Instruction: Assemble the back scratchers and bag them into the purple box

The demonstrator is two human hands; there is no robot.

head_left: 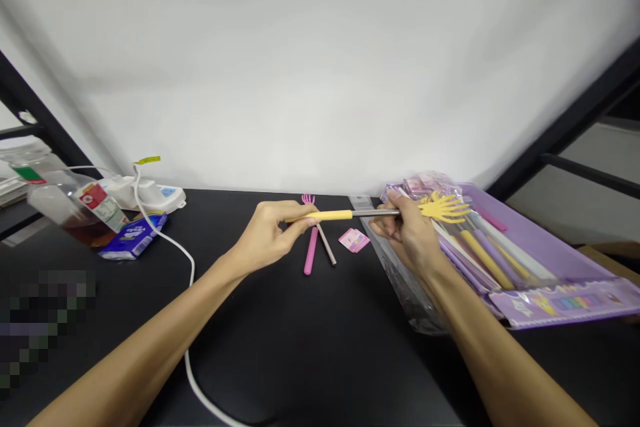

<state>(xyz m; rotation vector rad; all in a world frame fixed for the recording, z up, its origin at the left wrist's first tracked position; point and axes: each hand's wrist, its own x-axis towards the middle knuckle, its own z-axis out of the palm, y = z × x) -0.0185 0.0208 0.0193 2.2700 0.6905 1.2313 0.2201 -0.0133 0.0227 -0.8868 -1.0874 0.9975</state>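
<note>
The left hand (273, 233) pinches the yellow scratcher (335, 215) by its handle; the right hand (410, 230) closes on its metal shaft beside the claw. The scratcher lies level between them, above the dark surface (300, 347). Below are a pink handle (311, 250), a rod (327, 245) and cards (354, 240); rightward, a purple box (535, 233); leftward, a white cable (189, 320) and bottle (75, 203).

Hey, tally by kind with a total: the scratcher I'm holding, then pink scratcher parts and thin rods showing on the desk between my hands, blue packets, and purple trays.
Yellow scratcher, held: 1
Pink parts, a claw head and a handle: 2
Thin rod: 1
Blue packet: 1
Purple tray: 1
Total: 6
</note>
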